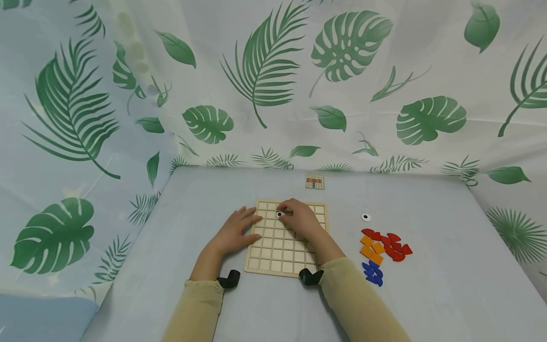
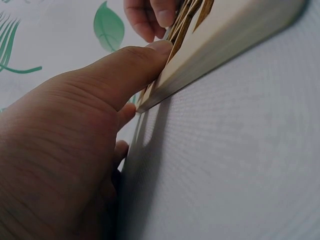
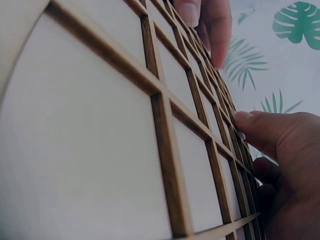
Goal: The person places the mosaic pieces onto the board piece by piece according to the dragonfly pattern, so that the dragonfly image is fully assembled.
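Note:
A square wooden grid board lies on the table, divided into small square cells by raised strips. My right hand is over its upper part, thumb and forefinger pinching a round white eye piece with a black centre, right at a cell near the top. In the right wrist view the thumb comes down close on the strips. My left hand rests at the board's left edge with fingers spread, its thumb lying on the wooden rim in the left wrist view.
A second eye piece lies right of the board. Below it are several red pieces, orange squares and blue pieces. A small pattern card lies behind the board. Leaf-printed cloth hangs around the table.

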`<state>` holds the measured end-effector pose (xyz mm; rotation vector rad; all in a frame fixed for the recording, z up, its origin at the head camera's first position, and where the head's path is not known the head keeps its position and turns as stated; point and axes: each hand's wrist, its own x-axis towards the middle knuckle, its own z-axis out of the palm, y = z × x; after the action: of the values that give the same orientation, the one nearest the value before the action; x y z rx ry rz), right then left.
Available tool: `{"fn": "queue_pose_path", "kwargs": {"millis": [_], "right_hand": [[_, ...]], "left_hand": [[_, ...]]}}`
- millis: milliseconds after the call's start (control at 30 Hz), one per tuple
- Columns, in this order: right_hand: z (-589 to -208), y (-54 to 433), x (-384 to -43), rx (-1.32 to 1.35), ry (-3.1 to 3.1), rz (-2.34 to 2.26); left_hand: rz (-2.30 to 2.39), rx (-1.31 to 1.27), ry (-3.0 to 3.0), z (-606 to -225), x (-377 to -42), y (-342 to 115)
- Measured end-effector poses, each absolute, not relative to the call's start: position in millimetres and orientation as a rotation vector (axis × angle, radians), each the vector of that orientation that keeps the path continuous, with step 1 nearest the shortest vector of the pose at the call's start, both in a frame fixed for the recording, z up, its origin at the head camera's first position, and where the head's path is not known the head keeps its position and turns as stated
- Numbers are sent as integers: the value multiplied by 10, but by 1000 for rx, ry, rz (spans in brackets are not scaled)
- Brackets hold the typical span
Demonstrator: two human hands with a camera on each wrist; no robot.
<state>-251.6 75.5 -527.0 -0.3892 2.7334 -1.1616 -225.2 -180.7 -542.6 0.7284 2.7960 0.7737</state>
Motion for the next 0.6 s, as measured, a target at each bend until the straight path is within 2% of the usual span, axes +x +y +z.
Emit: {"fn": "queue_pose_path", "kwargs": {"millis": [333,600], "right_hand": [[-5227,811,-2526,-373,2706,-1183],[-5020,1046,-2538,-373,2691,-1173]], "left_hand": [[778,740,2796,-5435,-2269,-1802],[776,719,2799,-5401,-2241,-1788]]}}
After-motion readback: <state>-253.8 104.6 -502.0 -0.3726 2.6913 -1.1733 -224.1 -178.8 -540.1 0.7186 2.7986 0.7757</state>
